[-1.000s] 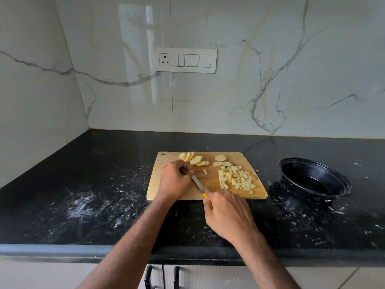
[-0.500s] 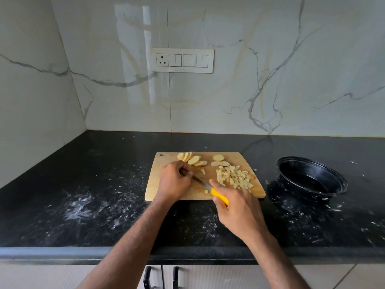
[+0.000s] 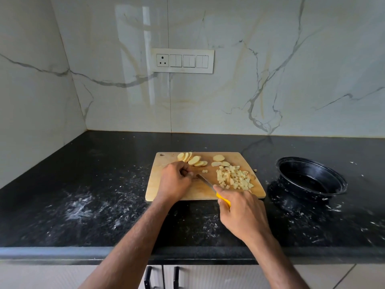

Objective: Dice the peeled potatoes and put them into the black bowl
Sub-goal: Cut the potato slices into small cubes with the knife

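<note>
On the wooden cutting board lie potato slices at the back and a heap of diced potato on the right. My left hand is curled over something on the board's middle; what it holds is hidden under the fingers. My right hand grips the yellow handle of a knife, whose blade runs up and left to the left fingers. The black bowl stands on the counter to the right of the board, holding no potato that I can see.
The black stone counter is smeared with white starch marks left of the board and around the bowl. Marble walls meet in the corner at back left, with a switch panel above. Cabinet handles show below the counter edge.
My right hand has drawn back to the right, showing more of the yellow handle, while the blade stays at the left fingers. The left hand has stayed in place.
</note>
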`<action>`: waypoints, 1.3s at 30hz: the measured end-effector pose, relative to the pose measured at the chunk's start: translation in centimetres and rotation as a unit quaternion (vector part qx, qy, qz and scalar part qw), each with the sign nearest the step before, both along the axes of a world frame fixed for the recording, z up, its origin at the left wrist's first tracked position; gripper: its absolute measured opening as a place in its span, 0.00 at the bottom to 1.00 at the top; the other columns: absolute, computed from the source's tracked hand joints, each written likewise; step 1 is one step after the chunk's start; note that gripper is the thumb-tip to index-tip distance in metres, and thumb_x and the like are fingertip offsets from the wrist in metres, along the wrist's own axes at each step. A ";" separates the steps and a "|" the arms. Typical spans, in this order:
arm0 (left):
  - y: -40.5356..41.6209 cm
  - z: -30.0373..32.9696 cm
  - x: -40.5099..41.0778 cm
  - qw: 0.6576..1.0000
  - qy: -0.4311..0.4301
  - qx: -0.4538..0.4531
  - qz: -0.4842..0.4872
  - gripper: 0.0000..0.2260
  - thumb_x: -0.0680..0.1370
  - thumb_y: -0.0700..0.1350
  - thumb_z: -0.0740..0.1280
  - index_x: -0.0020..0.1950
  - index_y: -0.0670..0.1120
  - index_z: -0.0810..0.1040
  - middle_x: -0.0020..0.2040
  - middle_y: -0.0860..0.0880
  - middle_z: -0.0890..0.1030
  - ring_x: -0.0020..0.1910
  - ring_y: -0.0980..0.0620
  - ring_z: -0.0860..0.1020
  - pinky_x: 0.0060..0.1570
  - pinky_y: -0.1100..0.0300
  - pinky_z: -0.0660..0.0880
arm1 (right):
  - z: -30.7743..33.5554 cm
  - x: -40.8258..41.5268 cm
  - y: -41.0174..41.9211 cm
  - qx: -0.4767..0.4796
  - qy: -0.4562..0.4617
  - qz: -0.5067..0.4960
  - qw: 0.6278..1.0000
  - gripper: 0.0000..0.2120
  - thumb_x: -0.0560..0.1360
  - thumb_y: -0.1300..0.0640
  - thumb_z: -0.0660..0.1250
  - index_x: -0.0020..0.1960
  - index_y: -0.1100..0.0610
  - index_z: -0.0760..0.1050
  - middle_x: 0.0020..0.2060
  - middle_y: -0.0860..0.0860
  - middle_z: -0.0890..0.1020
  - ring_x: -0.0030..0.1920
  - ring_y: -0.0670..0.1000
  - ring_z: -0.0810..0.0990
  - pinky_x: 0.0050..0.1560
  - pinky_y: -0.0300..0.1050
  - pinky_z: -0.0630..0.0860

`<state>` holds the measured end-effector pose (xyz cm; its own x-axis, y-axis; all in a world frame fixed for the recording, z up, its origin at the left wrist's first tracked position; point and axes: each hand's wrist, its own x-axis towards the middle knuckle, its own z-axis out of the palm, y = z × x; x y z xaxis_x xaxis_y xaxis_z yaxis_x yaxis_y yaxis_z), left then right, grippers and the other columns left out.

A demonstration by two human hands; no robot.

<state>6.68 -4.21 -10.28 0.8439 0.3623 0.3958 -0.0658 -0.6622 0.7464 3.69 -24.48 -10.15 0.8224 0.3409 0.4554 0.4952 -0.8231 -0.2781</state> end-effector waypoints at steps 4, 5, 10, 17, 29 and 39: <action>0.0 0.0 -0.1 1.000 0.006 0.000 -0.002 0.06 0.75 0.38 0.71 0.41 0.49 0.81 0.39 0.56 0.81 0.39 0.60 0.77 0.36 0.74 0.70 | 0.5 0.2 0.0 0.022 0.003 -0.058 0.998 0.20 0.78 0.50 0.66 0.69 0.39 0.75 0.40 0.47 0.86 0.36 0.49 0.82 0.41 0.45 0.80; 0.0 0.0 0.0 1.000 0.005 0.003 0.000 0.06 0.75 0.38 0.71 0.41 0.49 0.81 0.38 0.56 0.81 0.38 0.60 0.77 0.36 0.74 0.70 | 0.5 0.2 0.2 0.026 -0.005 -0.044 0.999 0.19 0.78 0.50 0.67 0.68 0.40 0.76 0.38 0.47 0.86 0.34 0.48 0.82 0.39 0.43 0.79; -0.1 -0.1 0.0 1.000 0.009 0.015 0.002 0.05 0.75 0.38 0.71 0.43 0.47 0.82 0.39 0.55 0.81 0.40 0.60 0.77 0.37 0.75 0.70 | 0.8 0.3 0.5 -0.001 0.003 -0.071 0.997 0.20 0.79 0.49 0.65 0.70 0.39 0.74 0.41 0.46 0.86 0.39 0.47 0.83 0.40 0.39 0.77; -0.1 -0.3 0.3 0.999 0.014 0.041 0.002 0.04 0.76 0.38 0.72 0.44 0.47 0.83 0.40 0.55 0.81 0.41 0.58 0.77 0.42 0.65 0.76 | 1.7 1.3 0.9 0.060 -0.014 -0.093 0.994 0.20 0.75 0.50 0.68 0.67 0.42 0.77 0.40 0.49 0.87 0.39 0.52 0.84 0.45 0.47 0.82; 0.6 1.6 4.8 0.987 0.083 0.130 0.040 0.15 0.76 0.43 0.73 0.62 0.49 0.83 0.59 0.50 0.82 0.52 0.50 0.80 0.53 0.56 0.79 | 1.4 1.6 1.0 0.063 -0.014 -0.080 0.995 0.20 0.75 0.48 0.69 0.67 0.45 0.78 0.42 0.46 0.87 0.38 0.46 0.84 0.43 0.40 0.80; 0.0 0.6 5.2 0.974 0.105 0.185 0.080 0.14 0.79 0.46 0.68 0.65 0.53 0.80 0.62 0.48 0.79 0.57 0.46 0.78 0.55 0.47 0.79 | 0.8 2.1 1.1 0.069 0.003 -0.087 0.994 0.21 0.75 0.47 0.67 0.67 0.43 0.77 0.45 0.47 0.87 0.42 0.50 0.85 0.47 0.46 0.82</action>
<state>11.92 -4.24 -9.63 0.8654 0.3604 0.3481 0.1884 -0.8778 0.4403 5.82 -23.34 -9.32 0.8666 0.1282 0.4823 0.3467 -0.8499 -0.3969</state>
